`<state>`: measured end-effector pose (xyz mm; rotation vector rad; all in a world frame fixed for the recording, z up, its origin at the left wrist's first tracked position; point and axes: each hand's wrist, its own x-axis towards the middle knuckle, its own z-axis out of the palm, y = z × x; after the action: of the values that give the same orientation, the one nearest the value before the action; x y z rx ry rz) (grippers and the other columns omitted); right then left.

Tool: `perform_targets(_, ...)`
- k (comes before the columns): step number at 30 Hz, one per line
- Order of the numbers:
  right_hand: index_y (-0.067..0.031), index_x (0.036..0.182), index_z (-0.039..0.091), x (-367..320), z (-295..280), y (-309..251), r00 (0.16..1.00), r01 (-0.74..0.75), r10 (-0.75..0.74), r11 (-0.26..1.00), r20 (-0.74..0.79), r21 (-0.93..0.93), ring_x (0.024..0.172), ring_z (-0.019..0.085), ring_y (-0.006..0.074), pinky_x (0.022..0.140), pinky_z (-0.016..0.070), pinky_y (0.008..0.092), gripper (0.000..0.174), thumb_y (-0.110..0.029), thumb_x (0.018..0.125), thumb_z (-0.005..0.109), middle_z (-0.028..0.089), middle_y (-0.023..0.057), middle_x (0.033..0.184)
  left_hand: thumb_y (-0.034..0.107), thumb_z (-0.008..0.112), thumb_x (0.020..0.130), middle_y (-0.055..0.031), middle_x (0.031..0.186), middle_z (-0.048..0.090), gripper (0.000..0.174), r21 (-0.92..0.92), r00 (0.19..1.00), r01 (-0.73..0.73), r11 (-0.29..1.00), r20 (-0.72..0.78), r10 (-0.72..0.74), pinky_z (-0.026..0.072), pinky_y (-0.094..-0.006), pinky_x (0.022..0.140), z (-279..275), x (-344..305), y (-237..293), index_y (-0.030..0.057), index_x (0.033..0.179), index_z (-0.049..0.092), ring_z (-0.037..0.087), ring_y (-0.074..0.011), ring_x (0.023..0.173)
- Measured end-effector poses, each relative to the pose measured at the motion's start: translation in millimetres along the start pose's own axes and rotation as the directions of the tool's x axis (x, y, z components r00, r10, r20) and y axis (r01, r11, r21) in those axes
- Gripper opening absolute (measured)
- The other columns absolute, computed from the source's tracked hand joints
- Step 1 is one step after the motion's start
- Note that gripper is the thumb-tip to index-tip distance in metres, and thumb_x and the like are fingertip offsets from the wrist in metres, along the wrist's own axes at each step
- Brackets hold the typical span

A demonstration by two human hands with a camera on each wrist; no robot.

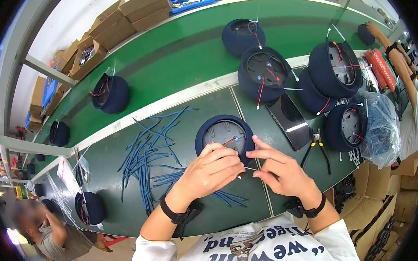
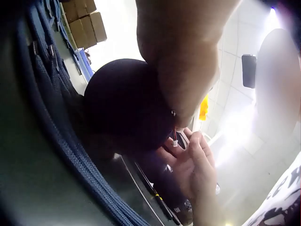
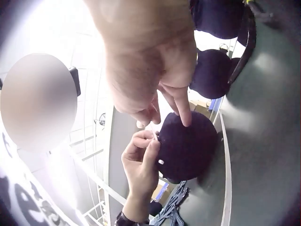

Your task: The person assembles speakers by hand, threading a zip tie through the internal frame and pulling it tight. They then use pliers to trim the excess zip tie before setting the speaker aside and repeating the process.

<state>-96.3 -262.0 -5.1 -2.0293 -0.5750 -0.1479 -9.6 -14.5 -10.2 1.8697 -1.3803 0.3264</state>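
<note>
A round dark-blue fabric-covered piece (image 1: 200,135) with a black ribbed plastic inside stands on the green table before me. A thin red wire (image 1: 230,141) comes out of its middle. At its near rim my left hand (image 1: 211,171) pinches a thin white zip tie (image 1: 249,169), best seen between thumb and forefinger in the right wrist view. My right hand (image 1: 283,169) is at the right side of the rim, fingers extended against the fabric and thumb apart, close to the tie's end. A small white connector (image 2: 175,143) hangs by the left fingers in the left wrist view.
Many blue cords (image 1: 145,160) lie left of the piece. To the right are a phone (image 1: 290,121), cutting pliers (image 1: 317,151), several similar round pieces (image 1: 265,76) and a plastic bag (image 1: 381,126). A green belt (image 1: 174,75) runs behind. Other people are at both sides.
</note>
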Motion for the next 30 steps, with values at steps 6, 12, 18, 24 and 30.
perform_targets(6,-0.0002,0.083,0.058,-12,-15,3,0.99,-0.089,0.061,0.971,0.13,0.222,0.148,0.049,0.0435,0.115,0.047,0.0459,0.023,-0.01,0.097,0.073,0.064,0.0199,0.144,0.008,0.09,0.071,-0.0036,0.109,0.071,0.025,0.04,1.0,-0.001,0.999,0.026,0.0,0.0509,-0.0455,0.097,1,-7,-5,0.008,0.091,0.076,0.066,-0.0261,0.114)
perform_targets(12,-0.0031,0.093,0.063,15,-28,28,0.959,-0.161,0.27,0.771,-0.088,0.617,0.12,0.065,0.0254,0.108,0.0478,0.0415,0.038,-0.037,0.11,0.059,0.069,0.0146,0.129,0.016,0.075,0.087,-0.0169,0.134,0.062,0.025,-0.076,0.872,0.417,0.906,-0.249,-0.422,0.0455,-0.0474,0.105,-42,3,-22,0.0077,0.11,0.07,0.059,-0.0354,0.125)
perform_targets(18,-0.0056,0.112,0.065,86,10,62,0.895,-0.375,0.436,0.632,0.089,0.678,0.114,0.064,0.0127,0.103,0.0493,0.0305,0.015,-0.016,0.103,0.071,0.069,0.0058,0.124,0.015,0.066,0.104,-0.0109,0.138,0.059,0.027,-0.697,0.697,0.571,0.434,0.131,-0.705,0.049,-0.0376,0.105,4,-12,-60,0.0067,0.126,0.053,0.059,-0.0205,0.125)
perform_targets(24,-0.003,0.104,0.051,87,26,45,0.929,-0.289,0.36,0.846,-0.082,0.448,0.117,0.067,0.0235,0.099,0.053,0.0379,0.022,-0.012,0.099,0.071,0.068,0.016,0.125,0.01,0.064,0.101,-0.0108,0.138,0.057,0.028,-0.724,0.673,0.549,0.417,0.088,-0.734,0.044,-0.0367,0.111,14,-13,-53,0.008,0.127,0.052,0.057,-0.0218,0.127)
perform_targets(30,-0.0038,0.111,0.051,87,24,35,0.943,-0.287,0.32,0.92,-0.089,0.266,0.125,0.066,0.0318,0.103,0.052,0.0418,0.026,-0.012,0.098,0.073,0.066,0.0213,0.129,0.017,0.071,0.095,-0.0153,0.156,0.043,0.05,-0.662,0.797,0.468,0.586,0.029,-0.603,0.0425,-0.0424,0.112,-4,-22,-61,0.0093,0.141,0.052,0.051,-0.0278,0.138)
